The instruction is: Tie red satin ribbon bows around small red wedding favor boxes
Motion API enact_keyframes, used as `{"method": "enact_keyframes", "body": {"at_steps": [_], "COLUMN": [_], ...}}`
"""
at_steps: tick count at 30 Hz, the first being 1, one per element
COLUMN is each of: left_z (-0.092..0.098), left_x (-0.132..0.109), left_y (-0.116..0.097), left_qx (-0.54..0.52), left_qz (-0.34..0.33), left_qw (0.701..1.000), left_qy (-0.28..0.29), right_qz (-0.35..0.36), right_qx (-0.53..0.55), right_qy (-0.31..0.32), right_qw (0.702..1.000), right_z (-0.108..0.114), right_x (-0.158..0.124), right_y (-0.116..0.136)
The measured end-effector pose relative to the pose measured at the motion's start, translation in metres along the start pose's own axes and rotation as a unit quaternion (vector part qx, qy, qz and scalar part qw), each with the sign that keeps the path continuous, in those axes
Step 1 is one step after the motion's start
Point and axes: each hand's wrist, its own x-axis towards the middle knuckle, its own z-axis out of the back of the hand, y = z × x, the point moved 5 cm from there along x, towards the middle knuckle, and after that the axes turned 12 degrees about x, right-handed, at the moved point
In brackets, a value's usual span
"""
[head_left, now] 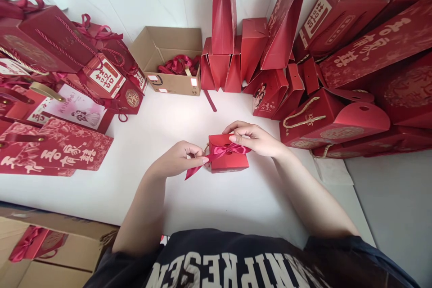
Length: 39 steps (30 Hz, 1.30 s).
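Note:
A small red gift box (229, 162) sits on the white table (162, 126) in front of me, with a dark pink ribbon (216, 155) tied in a bow over its top. My left hand (178, 158) pinches one ribbon tail at the box's left side; the tail hangs down to the left. My right hand (254, 137) rests on the box's top right, fingertips pinched on the bow's loop.
An open cardboard box (168, 60) with red ribbons inside stands at the back. Red gift bags and boxes (337, 54) pile up on the right and back. More red bags and flat cards (60, 76) cover the left. A cardboard carton (40, 252) sits at lower left.

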Motion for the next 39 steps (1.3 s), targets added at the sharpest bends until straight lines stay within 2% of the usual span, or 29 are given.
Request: {"method": "enact_keyframes", "body": {"at_steps": [3,8,12,18,28,33,39], "left_z": [0.0,-0.004,-0.011,-0.011,-0.013,-0.011,-0.01], "left_x": [0.0,0.004,0.007,0.006,0.007,0.007,0.007], "left_y": [0.002,0.002,-0.001,-0.001,-0.005,-0.005,-0.006], "left_qx": [0.0,-0.01,-0.013,-0.016,-0.029,-0.023,-0.025], "left_qz": [0.007,0.033,0.032,0.036,0.012,0.008,-0.001], "left_qw": [1.0,0.999,0.999,0.999,0.999,0.999,0.998], "left_qy": [0.003,-0.023,-0.019,-0.025,-0.027,-0.038,-0.066], "right_qz": [0.005,-0.013,-0.015,-0.02,-0.05,-0.039,-0.004], "right_qx": [0.01,0.011,0.011,0.02,0.07,0.085,0.066], "right_qy": [0.009,0.032,0.035,0.065,0.047,0.043,0.007], "right_qw": [1.0,0.999,0.999,0.998,0.995,0.995,0.998], "right_z": [-0.003,-0.006,-0.005,-0.003,-0.003,-0.004,0.0], "right_x": [0.0,0.0,-0.001,-0.004,-0.004,-0.004,-0.002], "right_y": [-0.001,0.0,0.003,0.001,-0.004,-0.007,-0.005]}}
